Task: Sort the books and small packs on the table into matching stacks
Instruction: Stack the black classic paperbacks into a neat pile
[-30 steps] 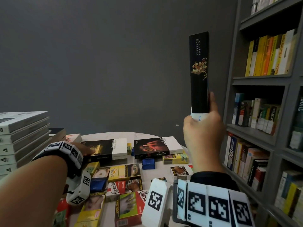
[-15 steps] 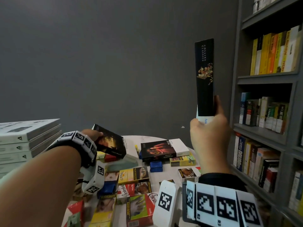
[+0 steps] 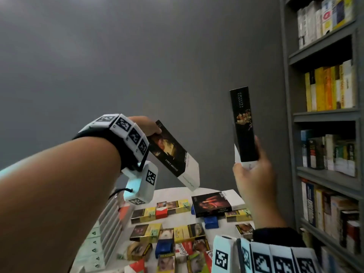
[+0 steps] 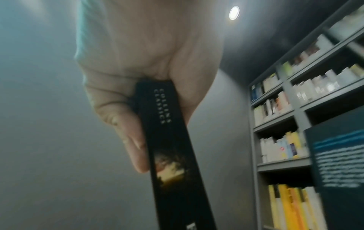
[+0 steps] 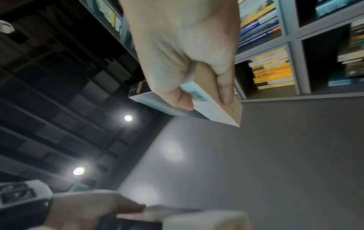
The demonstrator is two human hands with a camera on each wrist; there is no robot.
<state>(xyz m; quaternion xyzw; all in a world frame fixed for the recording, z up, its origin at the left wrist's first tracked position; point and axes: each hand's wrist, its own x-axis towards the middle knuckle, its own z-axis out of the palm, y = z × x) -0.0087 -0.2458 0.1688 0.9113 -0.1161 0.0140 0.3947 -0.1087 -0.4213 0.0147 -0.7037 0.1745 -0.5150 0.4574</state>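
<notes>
Lighting: dim indoor room; grey wall evenly lit, darkening toward the corners. Sources: round ceiling spots, three in the right wrist view, one in the left wrist view, each with a soft halo; pale glare patches on the wall below them. Focus: head view fairly sharp at centre, soft at the lower edge. Blur: shelves smeared in the left wrist view. Distortion: wide-angle bending of shelf lines at the edges.

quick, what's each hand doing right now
Left hand: grips the Emily Brontë book, tilted above the table.
Right hand: grips the upright Collins Classics book by its lower end.
</notes>
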